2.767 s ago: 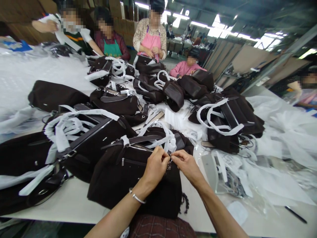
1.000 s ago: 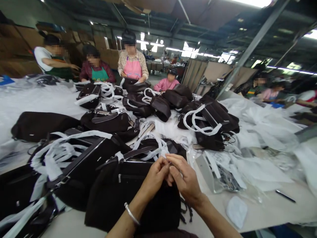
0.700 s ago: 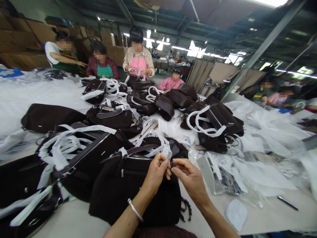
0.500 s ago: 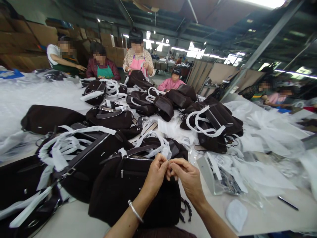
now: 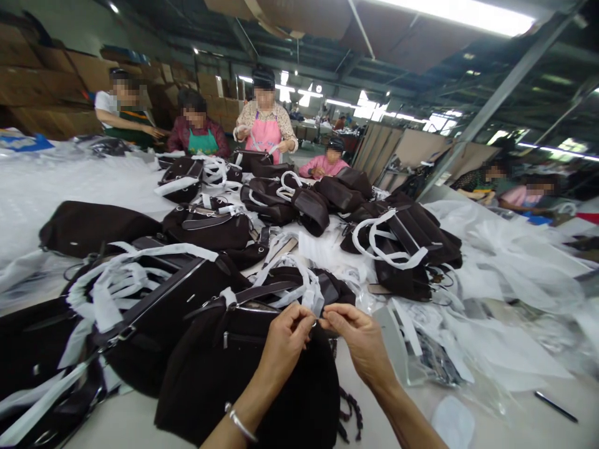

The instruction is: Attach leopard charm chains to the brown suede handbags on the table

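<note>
A dark brown handbag (image 5: 219, 368) lies in front of me on the white table (image 5: 135, 424), its handle wrapped in white paper strips (image 5: 299, 287). My left hand (image 5: 285, 343), with a silver bangle on the wrist, and my right hand (image 5: 358, 340) meet fingertip to fingertip over the bag's top right corner. Both pinch something small there; what it is stays too small to make out.
Many more dark handbags (image 5: 154, 299) with white-wrapped handles (image 5: 384, 240) cover the table. Clear plastic bags (image 5: 505, 274) are heaped at right, with a black pen (image 5: 555, 405) and a white pad (image 5: 452, 421) near the edge. Several people (image 5: 264, 125) work at the far side.
My hands have stayed pinched together at the bag's corner, shifting only slightly. My view has tilted up since the oldest frame. The person in the pink apron has raised a white strip.
</note>
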`<state>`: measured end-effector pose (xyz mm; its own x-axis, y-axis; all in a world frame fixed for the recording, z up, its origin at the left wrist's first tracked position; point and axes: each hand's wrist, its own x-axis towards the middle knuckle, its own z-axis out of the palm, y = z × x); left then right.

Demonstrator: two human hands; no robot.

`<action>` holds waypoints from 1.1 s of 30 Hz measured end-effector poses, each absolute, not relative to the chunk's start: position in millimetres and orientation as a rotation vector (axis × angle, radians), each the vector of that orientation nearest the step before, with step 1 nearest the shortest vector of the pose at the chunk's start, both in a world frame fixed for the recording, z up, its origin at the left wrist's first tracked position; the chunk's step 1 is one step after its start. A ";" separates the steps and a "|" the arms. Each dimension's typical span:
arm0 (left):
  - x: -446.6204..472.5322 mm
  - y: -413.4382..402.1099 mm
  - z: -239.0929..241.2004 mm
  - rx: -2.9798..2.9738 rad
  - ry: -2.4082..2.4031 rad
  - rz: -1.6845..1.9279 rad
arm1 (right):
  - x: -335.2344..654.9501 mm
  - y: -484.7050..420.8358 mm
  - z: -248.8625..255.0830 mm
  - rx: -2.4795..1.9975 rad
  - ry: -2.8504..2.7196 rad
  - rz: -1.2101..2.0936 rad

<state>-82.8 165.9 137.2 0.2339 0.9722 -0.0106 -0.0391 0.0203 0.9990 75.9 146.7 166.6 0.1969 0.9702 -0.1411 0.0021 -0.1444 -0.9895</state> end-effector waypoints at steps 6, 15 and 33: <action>-80.3 160.6 137.9 1.434 1.085 1.078 | 70.3 145.5 170.0 -1.460 -1.218 1.062; -77.0 164.9 132.2 1.377 1.101 1.078 | 72.4 146.7 161.9 -1.484 -1.182 1.101; -72.5 169.7 132.4 1.211 1.066 1.067 | 69.2 155.8 153.0 -1.490 -1.220 0.993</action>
